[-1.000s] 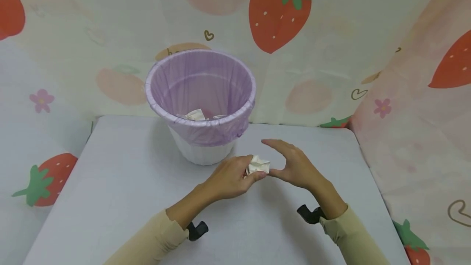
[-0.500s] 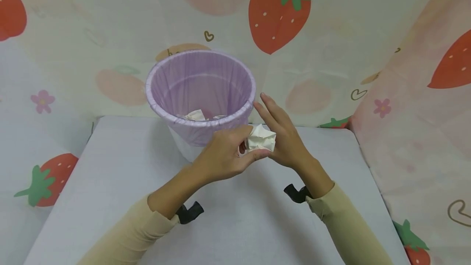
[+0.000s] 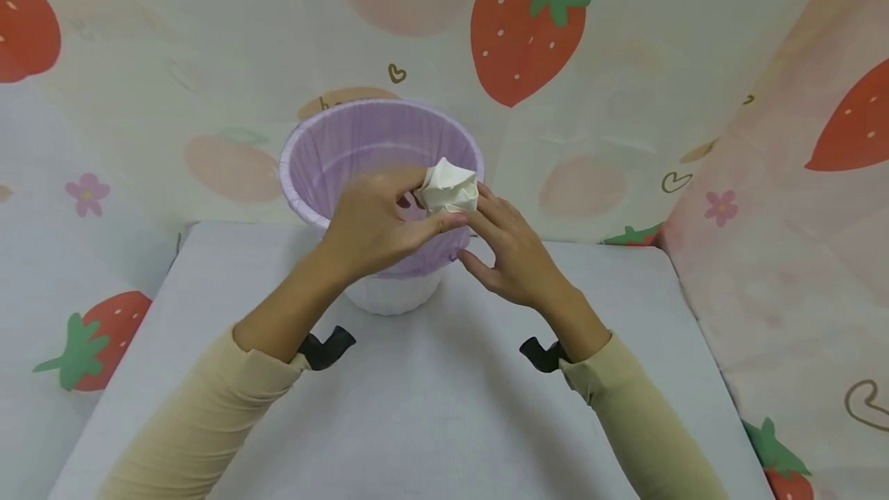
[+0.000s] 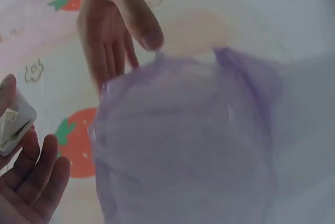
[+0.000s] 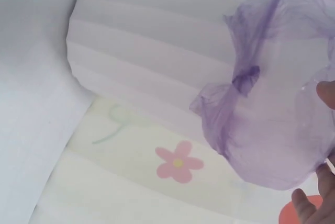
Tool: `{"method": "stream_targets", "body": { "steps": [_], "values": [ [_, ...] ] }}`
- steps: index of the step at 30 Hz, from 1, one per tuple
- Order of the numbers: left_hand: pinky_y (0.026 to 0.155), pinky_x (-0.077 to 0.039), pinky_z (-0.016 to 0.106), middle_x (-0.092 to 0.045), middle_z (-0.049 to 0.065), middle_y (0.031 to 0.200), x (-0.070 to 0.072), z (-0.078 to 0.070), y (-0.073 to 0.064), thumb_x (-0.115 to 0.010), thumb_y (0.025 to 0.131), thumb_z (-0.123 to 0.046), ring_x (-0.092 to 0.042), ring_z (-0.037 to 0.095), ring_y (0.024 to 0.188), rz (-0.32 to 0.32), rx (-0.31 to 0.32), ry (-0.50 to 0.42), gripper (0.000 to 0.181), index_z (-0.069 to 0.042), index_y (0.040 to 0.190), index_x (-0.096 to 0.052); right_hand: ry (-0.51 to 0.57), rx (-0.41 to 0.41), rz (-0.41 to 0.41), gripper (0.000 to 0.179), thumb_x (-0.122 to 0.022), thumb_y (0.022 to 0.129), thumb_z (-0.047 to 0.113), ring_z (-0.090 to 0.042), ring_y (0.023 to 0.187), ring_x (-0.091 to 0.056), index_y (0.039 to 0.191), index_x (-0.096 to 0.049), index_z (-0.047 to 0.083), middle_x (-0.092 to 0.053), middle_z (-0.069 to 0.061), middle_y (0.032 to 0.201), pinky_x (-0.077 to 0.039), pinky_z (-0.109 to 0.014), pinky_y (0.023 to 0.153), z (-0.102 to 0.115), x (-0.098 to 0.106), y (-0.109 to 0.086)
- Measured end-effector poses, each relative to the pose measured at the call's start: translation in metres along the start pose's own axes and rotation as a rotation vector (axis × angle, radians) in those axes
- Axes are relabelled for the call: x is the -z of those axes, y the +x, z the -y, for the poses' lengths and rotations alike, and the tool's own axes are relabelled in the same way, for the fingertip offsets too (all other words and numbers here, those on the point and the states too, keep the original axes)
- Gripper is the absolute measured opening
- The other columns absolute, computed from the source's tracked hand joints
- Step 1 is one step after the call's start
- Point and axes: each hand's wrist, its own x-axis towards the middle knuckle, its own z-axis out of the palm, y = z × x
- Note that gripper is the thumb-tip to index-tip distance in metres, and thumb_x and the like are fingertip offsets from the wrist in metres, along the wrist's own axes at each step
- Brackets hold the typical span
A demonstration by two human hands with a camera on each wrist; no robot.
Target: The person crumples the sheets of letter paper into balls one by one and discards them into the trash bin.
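Observation:
A crumpled piece of white paper is pinched between the thumb and fingers of my left hand, over the near right rim of the bin. In the left wrist view the same paper shows at the left edge. The white bin wears a purple bag folded over its rim. Beside the bin's right side is my right hand, its fingers extended toward the rim just behind the paper and its thumb near the bag's outside. My forearm and hand hide much of the bin's mouth.
The bin stands toward the back of a white-covered table. Behind it hangs a strawberry-print cloth, which also lines the right side. A knot in the bag sticks out on the bin's outside.
My left hand has lifted the paper from in front of the bin up and left to its rim. My right hand has moved up and left alongside it.

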Motion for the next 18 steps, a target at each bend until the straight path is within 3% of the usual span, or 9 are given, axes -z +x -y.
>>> {"method": "stream_targets", "body": {
  "steps": [4,8,12,15,18],
  "values": [
    [0.065,-0.05,0.033,-0.068,0.003,0.074,0.013,0.011,0.008,-0.088,0.076,-0.028,-0.058,0.017,0.069,-0.045,0.018,0.049,0.034,-0.001,0.086,-0.07,0.041,-0.008,-0.007,0.063,-0.073,0.087,0.014,-0.031,0.147,-0.029,0.145,-0.05,0.007,-0.043,-0.013,0.153,-0.027,-0.046,0.117,0.001,0.0,0.001],
    [0.067,-0.046,0.032,-0.069,0.005,0.074,0.023,0.025,0.014,-0.088,0.076,-0.026,-0.056,0.017,0.068,-0.07,0.087,0.08,0.031,-0.001,0.084,-0.071,0.059,-0.024,-0.008,0.065,-0.073,0.087,0.012,-0.031,0.147,-0.027,0.147,-0.048,0.008,-0.039,-0.01,0.156,-0.028,-0.045,0.117,0.002,-0.001,0.0],
    [0.058,-0.038,0.028,-0.067,0.005,0.07,0.028,0.039,0.017,-0.086,0.077,-0.028,-0.047,0.014,0.061,-0.141,0.125,0.118,0.031,-0.001,0.087,-0.074,0.059,-0.046,0.0,0.064,-0.071,0.088,0.012,-0.029,0.148,-0.025,0.148,-0.047,0.01,-0.037,-0.008,0.158,-0.029,-0.044,0.116,0.002,-0.001,0.0],
    [0.057,-0.039,0.028,-0.07,0.006,0.074,0.033,0.046,0.019,-0.086,0.077,-0.03,-0.049,0.016,0.064,-0.205,0.153,0.148,0.032,-0.002,0.087,-0.074,0.067,-0.046,-0.002,0.063,-0.07,0.088,0.012,-0.031,0.148,-0.027,0.148,-0.047,0.01,-0.036,-0.008,0.158,-0.03,-0.044,0.116,0.002,-0.001,0.0],
    [0.065,-0.045,0.029,-0.074,0.005,0.093,0.038,0.052,0.022,-0.086,0.077,-0.027,-0.061,0.019,0.077,-0.23,0.191,0.148,0.031,-0.003,0.093,-0.076,0.075,-0.045,-0.008,0.063,-0.069,0.089,0.011,-0.033,0.147,-0.028,0.148,-0.047,0.01,-0.036,-0.008,0.158,-0.03,-0.044,0.116,0.002,-0.002,0.0]
  ]
}}
